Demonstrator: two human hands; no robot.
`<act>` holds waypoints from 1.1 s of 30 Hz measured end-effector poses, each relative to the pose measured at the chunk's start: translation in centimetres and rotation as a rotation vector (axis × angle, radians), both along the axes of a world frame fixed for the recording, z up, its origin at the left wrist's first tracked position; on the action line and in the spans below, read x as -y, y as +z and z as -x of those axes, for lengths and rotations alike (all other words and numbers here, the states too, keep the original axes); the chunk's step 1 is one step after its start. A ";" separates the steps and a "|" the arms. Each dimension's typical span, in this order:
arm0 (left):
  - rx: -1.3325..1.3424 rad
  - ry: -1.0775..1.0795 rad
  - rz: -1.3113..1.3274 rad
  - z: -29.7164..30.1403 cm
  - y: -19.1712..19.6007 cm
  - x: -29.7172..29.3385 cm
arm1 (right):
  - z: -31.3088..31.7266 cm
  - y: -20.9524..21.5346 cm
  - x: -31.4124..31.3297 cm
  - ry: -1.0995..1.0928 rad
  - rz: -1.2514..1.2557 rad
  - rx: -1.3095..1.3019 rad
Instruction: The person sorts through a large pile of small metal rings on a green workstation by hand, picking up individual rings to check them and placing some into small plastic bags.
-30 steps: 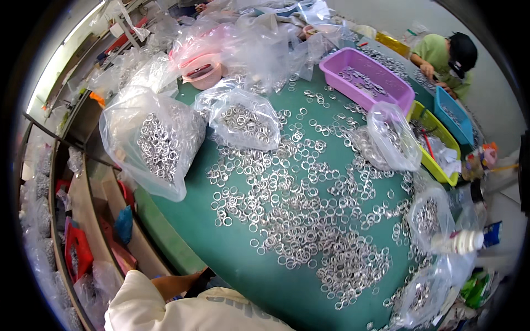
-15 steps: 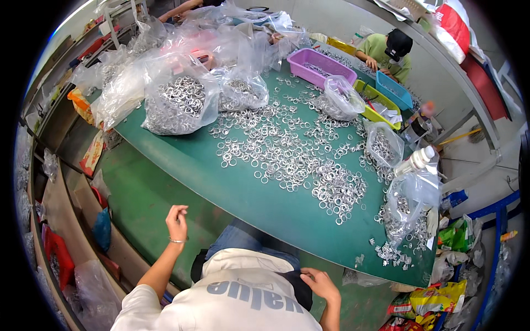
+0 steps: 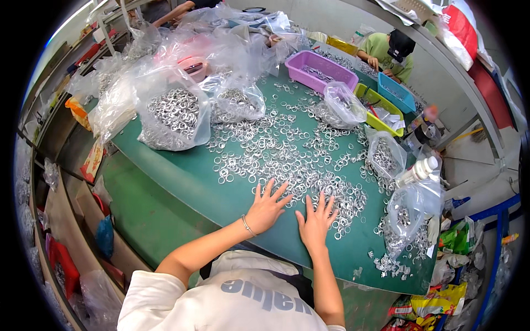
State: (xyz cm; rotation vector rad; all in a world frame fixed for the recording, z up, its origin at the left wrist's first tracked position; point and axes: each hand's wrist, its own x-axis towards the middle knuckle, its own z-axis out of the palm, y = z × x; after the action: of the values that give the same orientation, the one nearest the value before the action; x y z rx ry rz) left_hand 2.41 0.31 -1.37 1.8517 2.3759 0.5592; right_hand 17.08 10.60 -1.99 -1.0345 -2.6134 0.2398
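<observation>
Loose silver metal rings (image 3: 281,149) lie in a wide spread over the green table (image 3: 182,171). At the near edge of that spread my left hand (image 3: 266,209) is open, fingers apart, its fingertips at the rings; a bracelet circles its wrist. Beside it, to the right, my right hand (image 3: 316,223) lies open too, palm down, with its fingers reaching the densest part of the rings. Neither hand grips anything. Left of the spread stands an open clear bag (image 3: 174,118) full of rings, next to a smaller bag of rings (image 3: 237,103).
Farther back are a purple basket (image 3: 322,71), a green basket (image 3: 381,110) and a blue basket (image 3: 396,92). A white bottle (image 3: 418,171) and bags of small metal parts (image 3: 406,215) stand at the right edge. A person in green (image 3: 381,49) works across the table.
Both my hands have come up from beside my body onto the table and now touch the near rings. I have leaned closer to the table.
</observation>
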 end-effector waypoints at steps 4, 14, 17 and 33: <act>0.100 0.007 -0.101 2.8 -0.5 -1.3 | -3.2 0.9 -1.2 0.119 0.071 0.008; 0.253 0.028 -0.168 2.4 1.6 -0.9 | -0.9 1.8 0.2 0.056 0.006 -0.136; 0.350 -0.049 -0.153 0.4 1.1 -0.9 | -1.2 1.6 1.8 0.149 0.085 -0.107; 0.405 -0.159 -0.139 -1.6 1.0 1.4 | 1.0 2.2 -1.5 0.151 0.087 -0.183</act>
State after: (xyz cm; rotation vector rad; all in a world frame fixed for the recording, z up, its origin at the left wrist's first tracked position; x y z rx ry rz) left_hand 4.06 -1.13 -0.33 1.7517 1.9551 0.9940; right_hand 16.08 12.14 0.20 -0.8005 -2.5342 0.4646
